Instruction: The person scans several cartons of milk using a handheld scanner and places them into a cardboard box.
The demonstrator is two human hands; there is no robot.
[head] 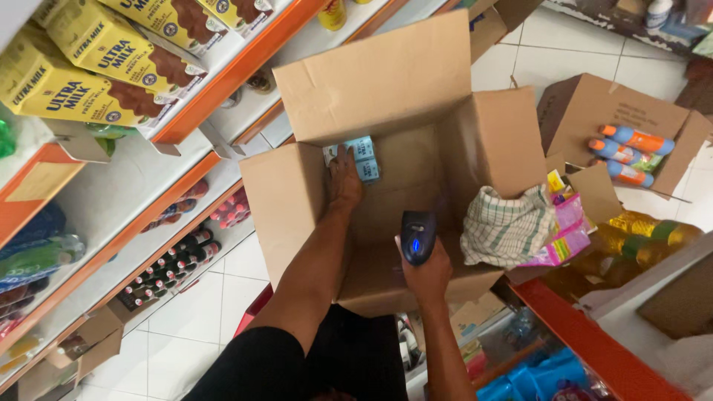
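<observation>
My left grip [344, 177] lies flat on the last few pale blue cartons [362, 157] at the bottom of the almost emptied cardboard box [416, 96], while my right grip [425, 269] holds the black scanner [418, 236] closed tight over it.

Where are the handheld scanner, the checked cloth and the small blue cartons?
handheld scanner [418, 236], head view, dark head.
checked cloth [505, 226], head view, middle fold.
small blue cartons [365, 148], head view, top carton's face.

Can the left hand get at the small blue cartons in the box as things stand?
Probably yes: the left hand is already inside the open box, resting on the blue cartons, with the flaps folded back and nothing between.
</observation>
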